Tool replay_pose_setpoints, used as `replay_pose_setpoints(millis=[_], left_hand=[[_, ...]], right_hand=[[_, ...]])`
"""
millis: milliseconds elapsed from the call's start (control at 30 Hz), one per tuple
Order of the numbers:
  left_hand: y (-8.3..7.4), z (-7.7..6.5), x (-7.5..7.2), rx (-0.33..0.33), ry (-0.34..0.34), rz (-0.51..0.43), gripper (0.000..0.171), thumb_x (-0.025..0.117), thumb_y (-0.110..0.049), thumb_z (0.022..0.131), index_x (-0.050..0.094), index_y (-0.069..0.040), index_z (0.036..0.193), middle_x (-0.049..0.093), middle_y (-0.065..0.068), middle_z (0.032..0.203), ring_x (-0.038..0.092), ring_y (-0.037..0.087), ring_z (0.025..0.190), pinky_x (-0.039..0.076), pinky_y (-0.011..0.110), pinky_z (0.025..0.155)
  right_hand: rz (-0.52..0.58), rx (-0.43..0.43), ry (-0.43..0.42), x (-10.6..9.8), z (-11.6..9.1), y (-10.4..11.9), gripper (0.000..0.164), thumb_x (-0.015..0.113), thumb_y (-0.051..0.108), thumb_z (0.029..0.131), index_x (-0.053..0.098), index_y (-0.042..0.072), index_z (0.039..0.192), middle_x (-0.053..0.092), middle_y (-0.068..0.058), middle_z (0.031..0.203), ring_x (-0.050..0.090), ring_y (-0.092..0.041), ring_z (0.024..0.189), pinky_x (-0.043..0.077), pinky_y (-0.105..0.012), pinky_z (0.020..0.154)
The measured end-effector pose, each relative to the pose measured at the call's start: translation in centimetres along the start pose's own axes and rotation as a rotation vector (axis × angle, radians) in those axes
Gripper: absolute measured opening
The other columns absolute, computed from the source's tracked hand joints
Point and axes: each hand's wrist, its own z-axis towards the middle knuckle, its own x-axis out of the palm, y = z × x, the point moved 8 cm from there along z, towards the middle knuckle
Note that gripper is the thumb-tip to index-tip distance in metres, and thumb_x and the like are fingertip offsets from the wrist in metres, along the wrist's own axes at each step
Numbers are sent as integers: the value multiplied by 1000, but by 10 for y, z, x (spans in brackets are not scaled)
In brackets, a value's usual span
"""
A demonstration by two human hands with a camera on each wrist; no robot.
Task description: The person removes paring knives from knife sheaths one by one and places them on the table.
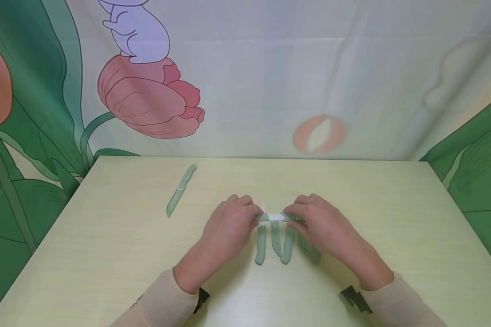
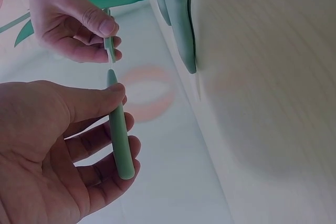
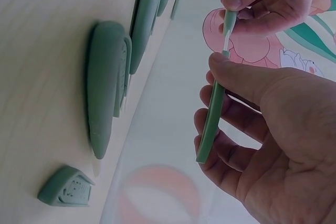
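Pale table (image 1: pixel 106 254), sheathed green knife (image 1: pixel 182 187), handles (image 1: pixel 260 245), sheaths (image 1: pixel 276 238)

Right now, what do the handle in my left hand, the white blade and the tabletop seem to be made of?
The handle looks like matte molded plastic: smooth, rounded, evenly green. The blade could be ceramic or coated metal; it's plain white, too small to judge its finish. The tabletop seems wood or wood-look laminate, satin, with pale, fine grain streaks.

Green knife handle (image 2: pixel 121 142), white blade (image 1: pixel 276 217) (partly bare), green sheath (image 3: pixel 212 115) over its end, crosswise above the table (image 1: pixel 106 254)
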Motion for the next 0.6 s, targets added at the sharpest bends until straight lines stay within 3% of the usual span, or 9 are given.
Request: replay_pose_setpoints(millis=[600], left_hand=[[2, 1, 1, -17, 16, 7, 19, 80, -15, 78, 75, -18, 96, 60, -7, 83, 45, 14, 69, 37, 22, 60]], right_hand=[[6, 23, 16, 0, 0, -3, 24, 79, 20, 80, 73, 16, 103, 64, 6, 94, 54, -13, 81, 48, -27, 71]])
